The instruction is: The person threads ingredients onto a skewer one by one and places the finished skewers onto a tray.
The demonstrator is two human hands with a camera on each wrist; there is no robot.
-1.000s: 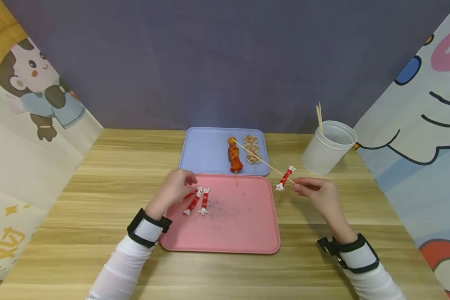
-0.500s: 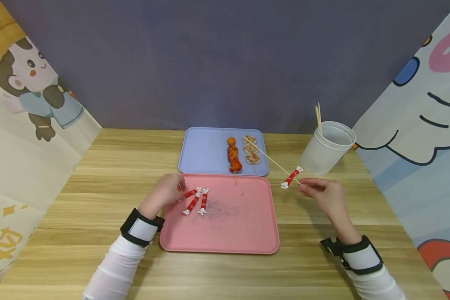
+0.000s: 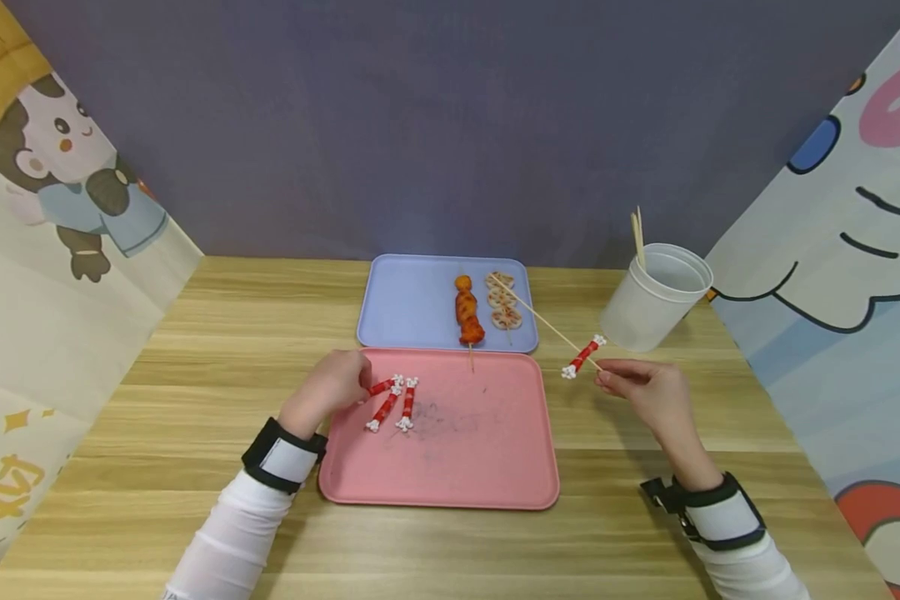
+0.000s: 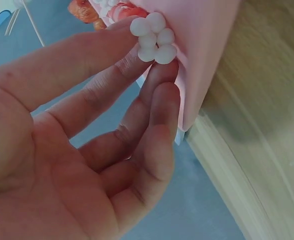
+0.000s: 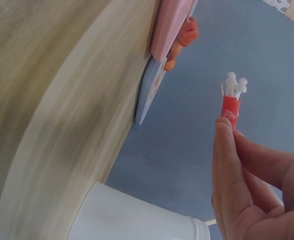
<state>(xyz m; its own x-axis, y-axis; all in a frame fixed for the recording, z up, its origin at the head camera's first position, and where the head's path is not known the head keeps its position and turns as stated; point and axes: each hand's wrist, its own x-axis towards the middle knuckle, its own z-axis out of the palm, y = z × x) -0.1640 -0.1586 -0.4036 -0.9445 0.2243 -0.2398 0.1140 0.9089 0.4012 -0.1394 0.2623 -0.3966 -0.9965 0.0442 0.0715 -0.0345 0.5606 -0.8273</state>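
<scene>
My left hand [image 3: 328, 387] is at the left side of the pink tray [image 3: 480, 467]. Thumb and fingertips pinch one end of a short red stick with white knobbed ends [image 3: 382, 387]; its white beads [image 4: 156, 39] show up close in the left wrist view. Two similar red sticks, one slanted [image 3: 385, 408] and one nearly straight [image 3: 408, 404], lie beside it. Right of the tray, my right hand [image 3: 656, 396] pinches a thin wooden skewer [image 3: 543, 321] near its lower end. Another red, white-ended stick [image 3: 584, 357] is threaded crosswise on that skewer, close to the fingers.
Behind the pink tray stands a blue tray [image 3: 405, 300]. It bears a skewer of orange-brown pieces [image 3: 468, 312] and a skewer of lotus-root slices [image 3: 503, 298]. A white bucket [image 3: 645, 312] with wooden skewers [image 3: 637, 237] stands at the back right, near the wall.
Over the last second my left hand has shifted slightly left, uncovering more of the red stick under it. The right hand and its skewer moved a little right. Both hands have been nearly still since.
</scene>
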